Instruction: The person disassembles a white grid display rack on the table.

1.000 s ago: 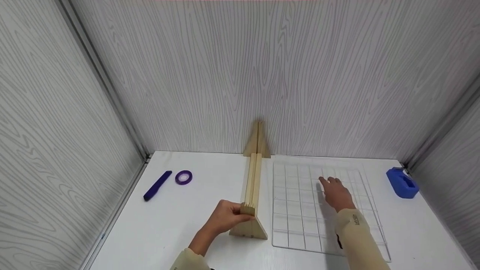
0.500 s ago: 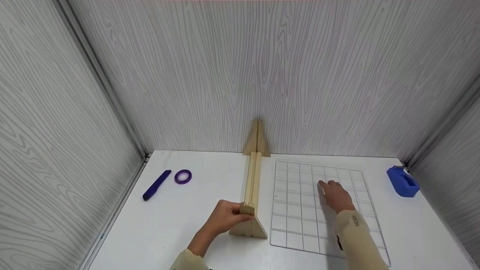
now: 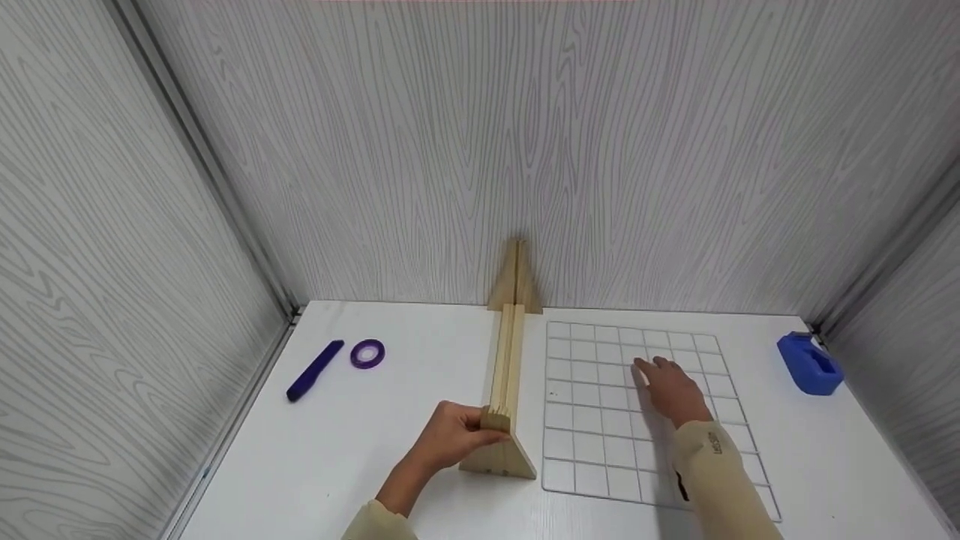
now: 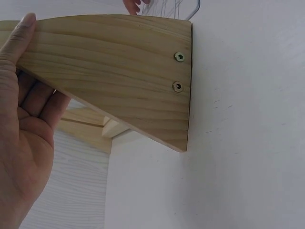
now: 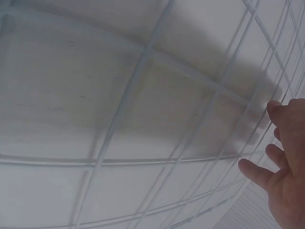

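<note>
A long wooden stand [image 3: 507, 379] with triangular end pieces runs from the back wall toward me. My left hand [image 3: 454, 435] grips its near end; in the left wrist view my thumb lies along the top of the triangular foot [image 4: 119, 71], palm behind it. A white wire grid panel [image 3: 600, 420] lies flat on the white table [image 3: 360, 465] just right of the stand. My right hand [image 3: 670, 391] rests on the grid with fingers spread, and the right wrist view shows fingers [image 5: 286, 191] over the wires [image 5: 143, 57].
A purple marker [image 3: 315, 370] and a purple tape roll [image 3: 367, 353] lie at the far left of the table. A blue tape dispenser [image 3: 808, 364] sits at the far right corner. Grey wood-grain walls close in the table on three sides.
The wire grid has slid a little toward me and the stand under my right hand. My left hand has held still on the stand.
</note>
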`<state>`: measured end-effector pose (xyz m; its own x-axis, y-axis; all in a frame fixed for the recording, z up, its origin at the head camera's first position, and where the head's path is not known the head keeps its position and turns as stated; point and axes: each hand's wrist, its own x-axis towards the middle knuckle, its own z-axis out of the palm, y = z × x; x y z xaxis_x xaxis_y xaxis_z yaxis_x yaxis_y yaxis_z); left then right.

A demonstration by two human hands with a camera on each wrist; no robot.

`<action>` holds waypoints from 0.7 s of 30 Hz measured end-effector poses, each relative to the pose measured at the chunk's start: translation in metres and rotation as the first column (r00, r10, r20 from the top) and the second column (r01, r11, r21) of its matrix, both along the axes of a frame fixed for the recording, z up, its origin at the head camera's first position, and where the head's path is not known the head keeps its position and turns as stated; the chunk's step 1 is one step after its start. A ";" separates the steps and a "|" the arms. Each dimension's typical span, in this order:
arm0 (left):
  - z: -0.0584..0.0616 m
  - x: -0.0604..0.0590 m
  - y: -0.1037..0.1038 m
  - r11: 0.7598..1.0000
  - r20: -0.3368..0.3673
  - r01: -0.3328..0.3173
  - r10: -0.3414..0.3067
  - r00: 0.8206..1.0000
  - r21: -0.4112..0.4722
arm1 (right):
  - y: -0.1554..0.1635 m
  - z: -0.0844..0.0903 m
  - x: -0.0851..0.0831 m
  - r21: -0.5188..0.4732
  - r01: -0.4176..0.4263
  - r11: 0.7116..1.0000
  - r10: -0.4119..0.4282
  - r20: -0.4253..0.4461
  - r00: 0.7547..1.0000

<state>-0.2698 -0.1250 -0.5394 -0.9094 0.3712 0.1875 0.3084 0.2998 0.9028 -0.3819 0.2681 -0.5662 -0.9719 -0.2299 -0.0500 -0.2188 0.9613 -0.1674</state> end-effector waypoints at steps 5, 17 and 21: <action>-0.001 -0.001 0.000 1.000 0.026 0.001 -0.001 1.000 -0.002 | 0.000 0.000 -0.001 0.026 0.002 1.000 -0.001 -0.044 0.999; 0.002 -0.007 -0.005 1.000 -0.033 0.002 -0.003 0.999 -0.017 | -0.005 0.013 -0.004 0.019 -0.027 0.999 0.028 -0.063 0.998; 0.013 -0.013 -0.011 0.998 -0.069 -0.055 0.056 0.996 0.015 | -0.012 0.025 -0.009 -0.033 -0.043 0.999 0.040 -0.084 0.996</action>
